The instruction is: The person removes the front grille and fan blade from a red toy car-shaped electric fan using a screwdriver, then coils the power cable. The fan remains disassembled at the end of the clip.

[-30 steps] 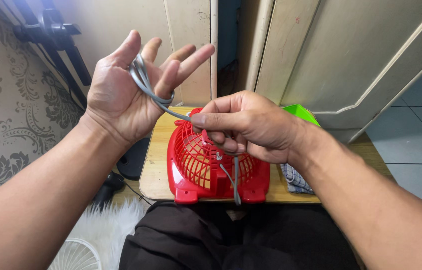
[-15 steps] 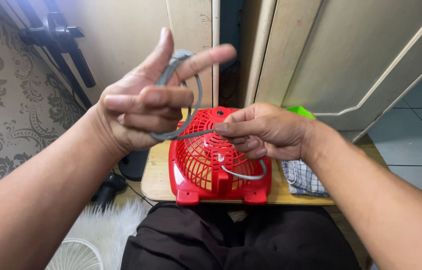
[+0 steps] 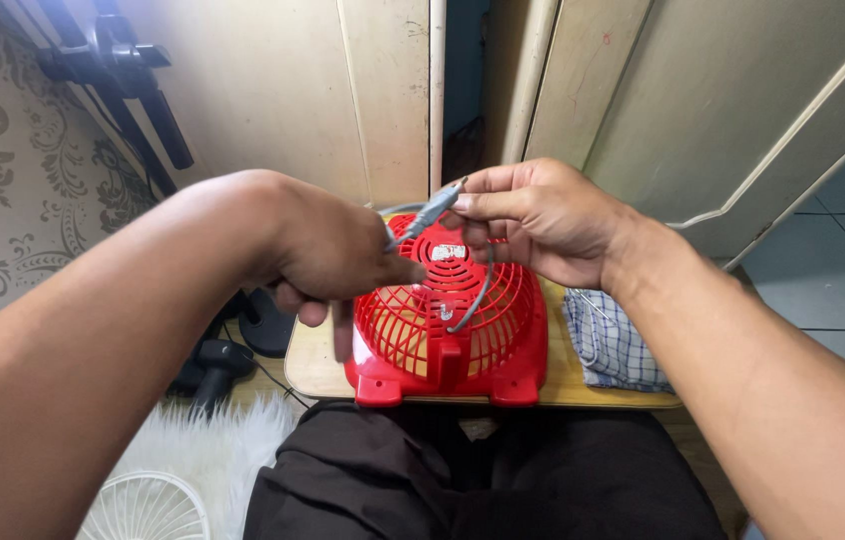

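Fingers of my right hand (image 3: 533, 215) pinch the grey cord (image 3: 430, 213) near its plug end, just above the red fan housing (image 3: 448, 320), which sits at the near edge of the small wooden table (image 3: 311, 365). My left hand (image 3: 328, 255) curls around cord loops. A checked cloth (image 3: 615, 345) lies right of the housing.

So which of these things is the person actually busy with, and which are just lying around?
In use:
- grey cord, pinched by the right hand, coiled end in the left hand
- red fan housing, which the cord runs from
- small wooden table under it

Lying about:
- checked cloth
- white fan grille
- white fluffy rug
- black stand
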